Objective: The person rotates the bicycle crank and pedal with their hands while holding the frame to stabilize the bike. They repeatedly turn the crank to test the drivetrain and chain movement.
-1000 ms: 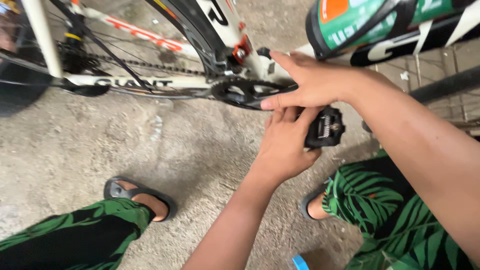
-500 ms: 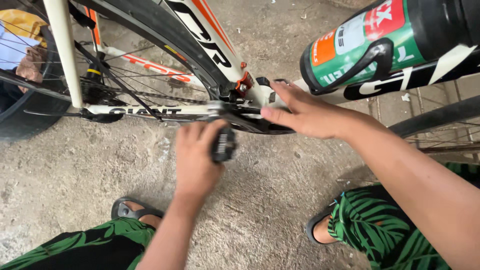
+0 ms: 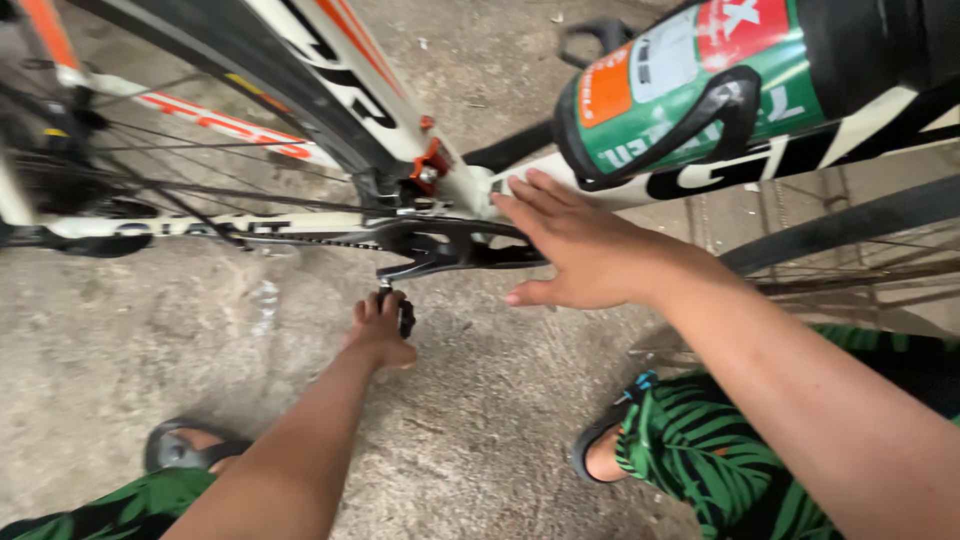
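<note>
A white bicycle frame (image 3: 330,70) with orange and black marks stands over rough concrete. My left hand (image 3: 379,330) is closed around the black pedal (image 3: 405,318) at the low end of the black crank arm (image 3: 415,265). My right hand (image 3: 565,245) lies flat, fingers spread, against the chainring (image 3: 470,245) and the lower frame tube near the crank. A green, orange and red bottle (image 3: 690,70) sits in a black cage on the frame right above that hand.
The chain (image 3: 250,240) and rear wheel spokes (image 3: 110,170) run off to the left. A black tyre (image 3: 850,225) crosses at right. My sandalled feet (image 3: 185,450) and green leaf-print trousers (image 3: 720,440) are below on the concrete floor (image 3: 120,340).
My left hand has carried the pedal around from the right, across to the left and down to the bottom of the crank's turn. My right hand stayed at the chainring.
</note>
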